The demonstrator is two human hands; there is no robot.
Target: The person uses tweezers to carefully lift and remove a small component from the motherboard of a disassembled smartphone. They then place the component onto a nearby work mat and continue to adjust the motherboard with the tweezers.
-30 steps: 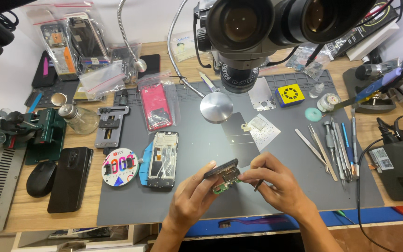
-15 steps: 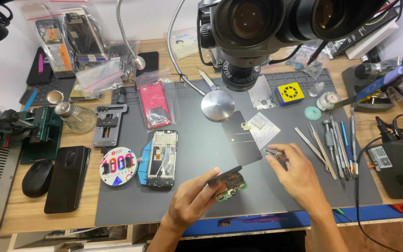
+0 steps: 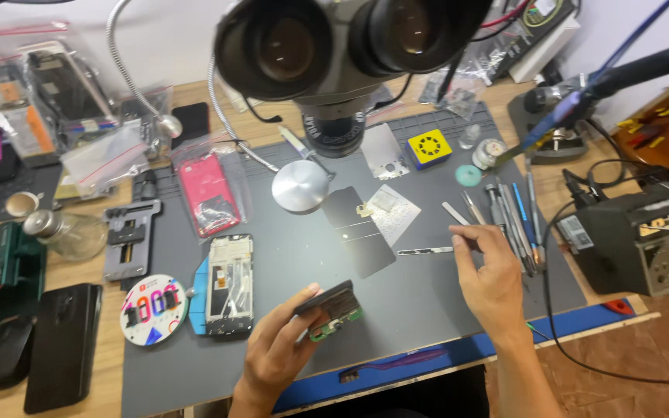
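Head view: left hand (image 3: 276,352) unchanged, fingers pinching the small circuit board (image 3: 331,307) above the grey mat (image 3: 288,255), near its front edge. Right hand (image 3: 493,275) has moved right, now pinching tweezers (image 3: 426,250) beside the tool row (image 3: 512,217). Open mat lies between the hands.

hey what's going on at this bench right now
A person is working at an electronics repair bench under a microscope. Their left hand holds a small green circuit board with a dark cover above the grey work mat. Their right hand is off to the side, fingertips on a pair of tweezers lying on the mat, next to a row of hand tools. An opened phone frame lies left of the hands.
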